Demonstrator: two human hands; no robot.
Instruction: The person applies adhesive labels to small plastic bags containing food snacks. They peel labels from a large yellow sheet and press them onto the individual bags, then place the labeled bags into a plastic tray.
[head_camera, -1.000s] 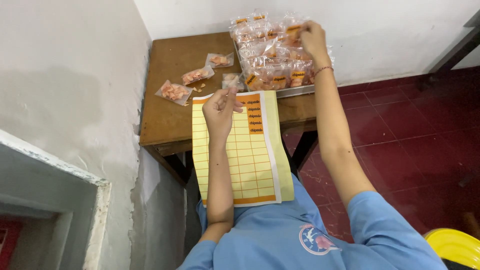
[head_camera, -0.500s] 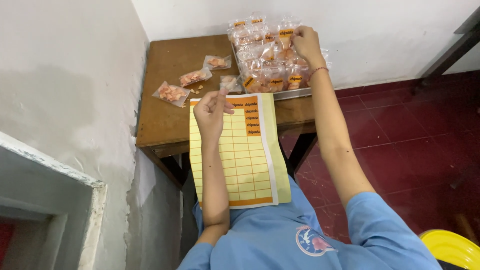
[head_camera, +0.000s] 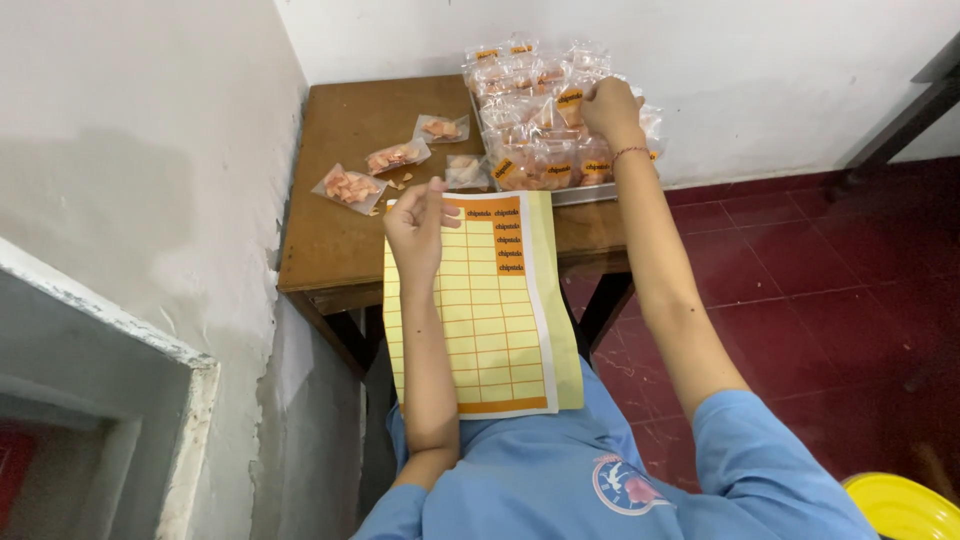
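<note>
A yellow sticker sheet (head_camera: 490, 330) with orange labels along its top right lies from the table edge down onto my lap. My left hand (head_camera: 415, 228) rests on its upper left corner, fingers curled over the top edge. My right hand (head_camera: 610, 108) reaches out over a heap of clear snack packets (head_camera: 535, 130) with orange contents and round stickers. Its fingers are closed on one packet at the top of the heap. The heap sits on a metal tray (head_camera: 585, 193) at the table's right side.
Several loose snack packets (head_camera: 350, 187) without stickers lie on the brown wooden table (head_camera: 335, 250) left of the heap. White walls close in at the left and behind. Red tiled floor (head_camera: 800, 260) is to the right, with a yellow object (head_camera: 905, 508) at the bottom right.
My right hand has shifted a little left and nearer across the top of the heap. My left hand has stayed on the sheet's corner.
</note>
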